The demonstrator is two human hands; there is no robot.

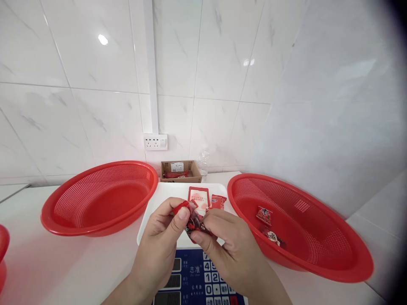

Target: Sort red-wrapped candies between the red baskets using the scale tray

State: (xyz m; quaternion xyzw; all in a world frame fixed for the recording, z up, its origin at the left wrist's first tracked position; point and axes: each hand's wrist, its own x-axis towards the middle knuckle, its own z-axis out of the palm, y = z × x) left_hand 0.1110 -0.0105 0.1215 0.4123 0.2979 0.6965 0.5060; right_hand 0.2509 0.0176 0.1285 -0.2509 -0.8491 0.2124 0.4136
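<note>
Both hands, left hand point(165, 237) and right hand point(227, 245), are pinching red wrapped candies point(192, 218) above the scale tray point(149, 220); two candies point(269, 224) are lying in the right basket point(318, 262), the left basket point(98, 199) holding none.

Red mesh baskets point(101, 199), red wrapped candies point(190, 220), blue scale panel point(197, 275).

Two bare hands come into view from the bottom edge; the left hand point(160, 250) and the right hand point(230, 250) wear no gloves, no rings and no watch; the wrists and the short visible part of each forearm are uncovered, without any sleeve; the fingernails are short and unpainted.
</note>
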